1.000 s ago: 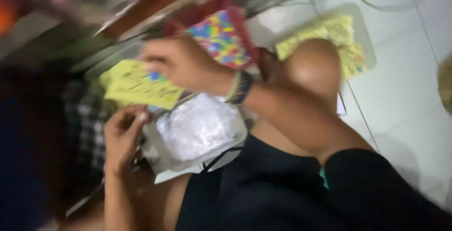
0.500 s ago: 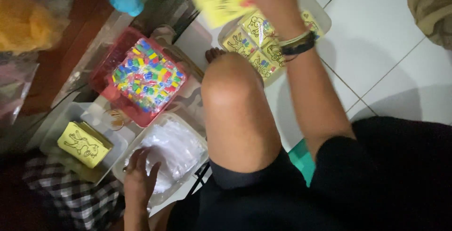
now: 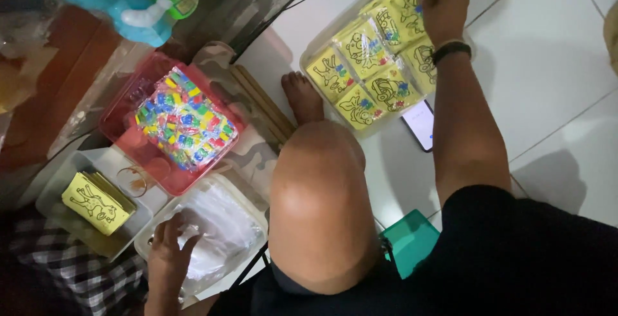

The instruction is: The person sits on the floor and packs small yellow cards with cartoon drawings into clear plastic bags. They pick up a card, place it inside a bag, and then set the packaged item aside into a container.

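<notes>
Right hand [image 3: 443, 8] fisted on yellow picture packets [image 3: 370, 65] at clear tray's [image 3: 310, 55] far corner, left hand [image 3: 168, 251] spread over clear plastic bags [image 3: 215, 226] in near tray [image 3: 257, 210].

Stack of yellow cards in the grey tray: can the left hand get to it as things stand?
Probably yes. The left hand rests on the clear bags beside the stack of yellow cards; nothing lies between them.

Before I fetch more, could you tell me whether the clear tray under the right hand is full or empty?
Nearly full: bagged yellow picture cards cover the clear tray; right hand rests on them.
</notes>
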